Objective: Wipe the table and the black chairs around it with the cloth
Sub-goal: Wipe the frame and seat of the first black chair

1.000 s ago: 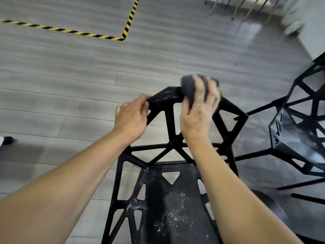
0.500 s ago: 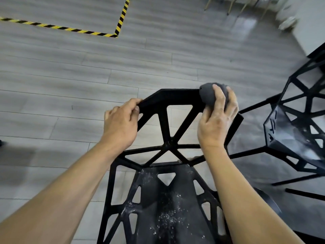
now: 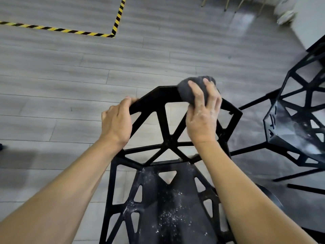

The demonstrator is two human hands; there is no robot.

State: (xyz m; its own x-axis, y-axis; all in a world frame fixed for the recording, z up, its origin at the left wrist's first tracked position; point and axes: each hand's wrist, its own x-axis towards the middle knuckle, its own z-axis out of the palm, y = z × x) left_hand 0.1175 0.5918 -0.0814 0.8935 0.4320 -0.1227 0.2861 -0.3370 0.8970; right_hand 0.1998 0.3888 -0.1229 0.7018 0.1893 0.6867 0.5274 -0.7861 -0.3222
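Cloth: a dark grey wad, pressed on the top rail of the near black chair, toward the rail's right end, at about 1 o'clock from the frame centre.
Right hand: fingers curled over the cloth and gripping it against the rail; pale dust or residue shows on the knuckles.
Left hand: fingers wrapped over the rail's left corner at about 11 o'clock, holding the chair steady.
Near chair seat: at 6 o'clock, speckled with white crumbs or powder, seemingly not yet wiped.
Second black chair: at 3 o'clock, well apart from the hands, its seat smeared grey.
Floor: grey planks, with yellow-black tape at 11 o'clock.
Table: not clearly in view.
Step, as judged: wiping the backrest's top edge; seat and lattice struts remain.
Risk: the bunched cloth touches only a narrow strip, so the rail's sides and the open triangles could be missed.
Risk: hard sideways rubbing could tip or skid the light frame if the left hand loosens.
Risk: a dusty cloth may smear residue instead of lifting it.
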